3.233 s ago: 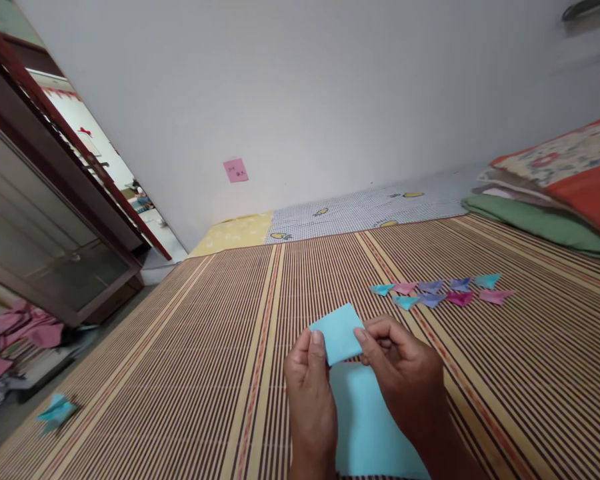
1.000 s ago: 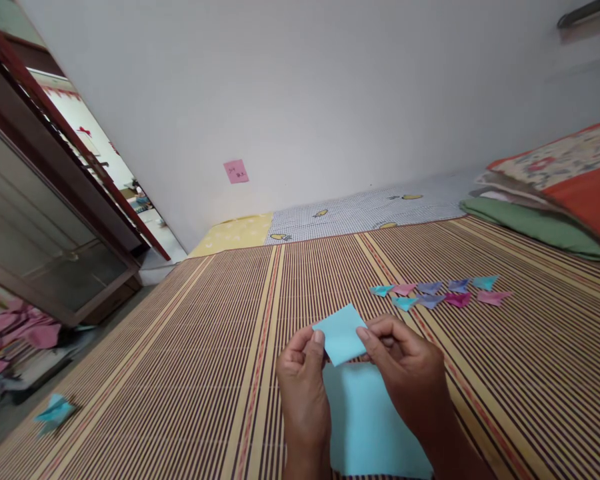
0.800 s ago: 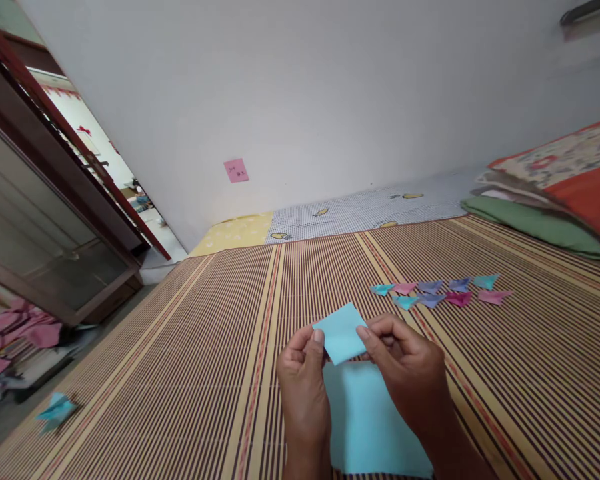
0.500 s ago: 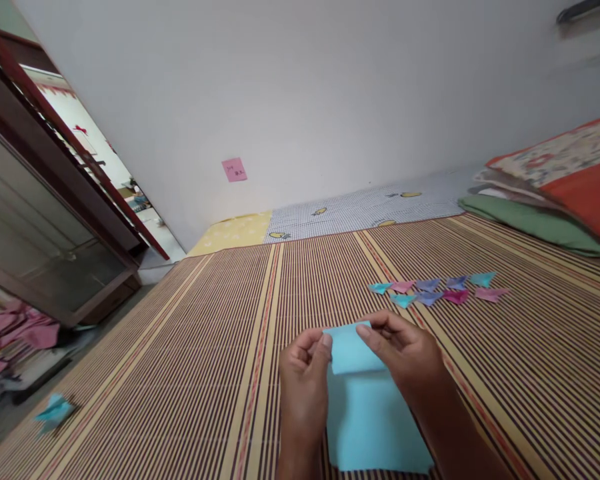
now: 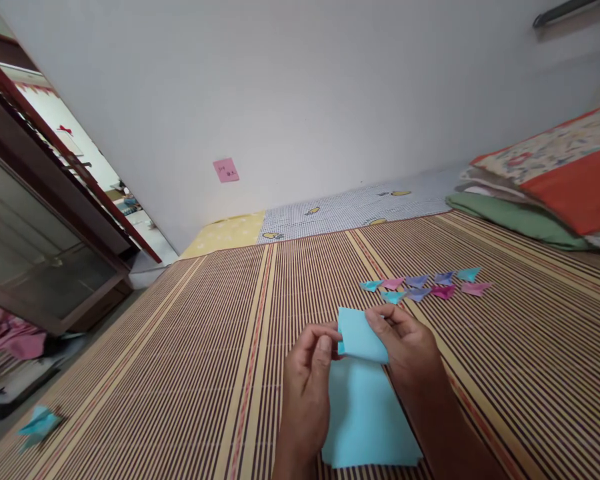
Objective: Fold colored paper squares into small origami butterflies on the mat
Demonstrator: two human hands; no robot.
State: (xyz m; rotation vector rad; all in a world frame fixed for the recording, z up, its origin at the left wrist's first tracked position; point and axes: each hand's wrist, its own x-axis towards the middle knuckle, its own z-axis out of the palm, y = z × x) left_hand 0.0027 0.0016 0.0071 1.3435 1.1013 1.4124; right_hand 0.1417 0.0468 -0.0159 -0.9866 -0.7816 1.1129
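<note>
A folded piece of light-blue paper [image 5: 361, 339] is gripped on its right side by the right hand [image 5: 410, 353], the thumb laid over its face and the other fingers partly hidden behind. Its left edge, where the layers appear parted, is met by the index fingertip of the left hand [image 5: 307, 390]; the thumb of that hand is held apart from the paper, and whether any pinch is made there cannot be told. At six o'clock from the folded piece, a larger blue paper [image 5: 370, 417] is laid flat on the striped mat [image 5: 180, 367]. Between one and two o'clock, nine small folded papers [image 5: 443, 292] in blue, pink, purple and magenta are set in two rows. Between eight and nine, a folded blue shape [image 5: 40, 423] is seen near the mat's edge. Farther out, a fruit-printed cloth [image 5: 340, 212] is spread at twelve, a pink note [image 5: 226, 170] is stuck to the wall [image 5: 290, 87] at eleven, and bedding [image 5: 555, 180] is piled between one and two
</note>
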